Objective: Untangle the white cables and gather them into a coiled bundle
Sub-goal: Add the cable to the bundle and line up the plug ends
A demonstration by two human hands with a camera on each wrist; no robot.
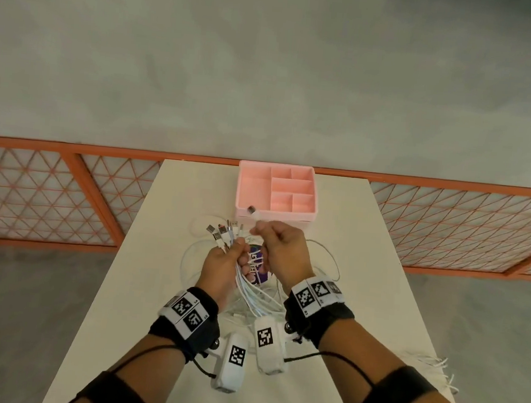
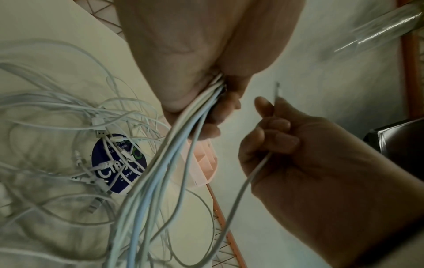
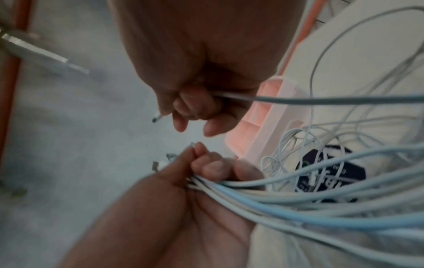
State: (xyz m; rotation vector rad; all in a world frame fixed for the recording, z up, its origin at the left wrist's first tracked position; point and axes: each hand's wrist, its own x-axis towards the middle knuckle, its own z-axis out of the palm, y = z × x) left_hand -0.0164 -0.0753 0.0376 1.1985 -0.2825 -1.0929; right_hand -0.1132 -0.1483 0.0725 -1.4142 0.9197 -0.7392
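My left hand [image 1: 225,262] grips a bunch of white cables [image 1: 251,291] just below their plug ends [image 1: 223,231], which fan out above its fingers. Those cables [image 2: 160,163] run down from the fist into a loose tangle [image 2: 69,127] on the table. My right hand [image 1: 278,241] holds a single white cable [image 3: 298,99] in a closed fist, its USB plug [image 1: 252,210] sticking up past the thumb. Both hands hover close together above the tangle. In the right wrist view the left hand [image 3: 195,181] sits just below the right hand [image 3: 197,101].
A pink divided organiser box [image 1: 276,189] stands at the table's far edge, just beyond the hands. A dark blue round sticker [image 2: 119,163] lies under the cables. The white table [image 1: 363,274] has bare room left and right. An orange mesh railing [image 1: 65,196] runs behind.
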